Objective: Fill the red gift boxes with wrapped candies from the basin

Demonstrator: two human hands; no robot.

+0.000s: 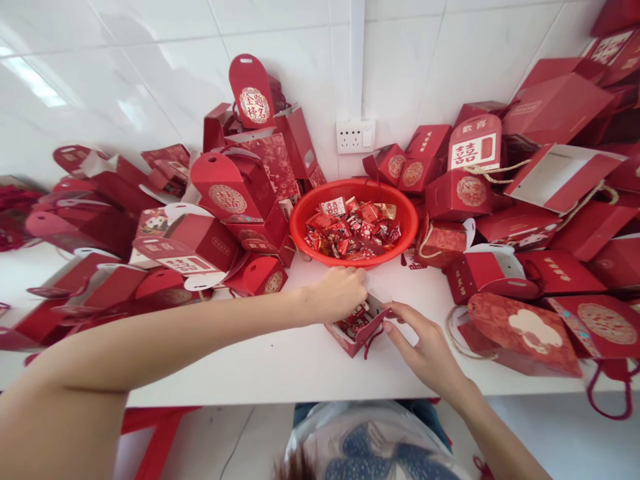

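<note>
A small red gift box (353, 345) lies open at the middle of the white table, with red-wrapped candies (356, 323) inside it. My right hand (423, 343) pinches the box's right-side flap between thumb and fingers. Over the far left part of the box, my left hand (343, 293) is closed with its fingers curled down; its fingertips and anything in them are hidden. A thin dark red cord hangs from the near right corner of the box. Just beyond my left hand stands a red plastic basket (296, 230) holding many wrapped sweets (353, 227).
Red gift boxes (233, 183) are stacked to the left of the basket. A larger heap of similar boxes (550, 267), some with rope handles, fills the right side. The white table (240, 367) meets a tiled wall with a socket (356, 137).
</note>
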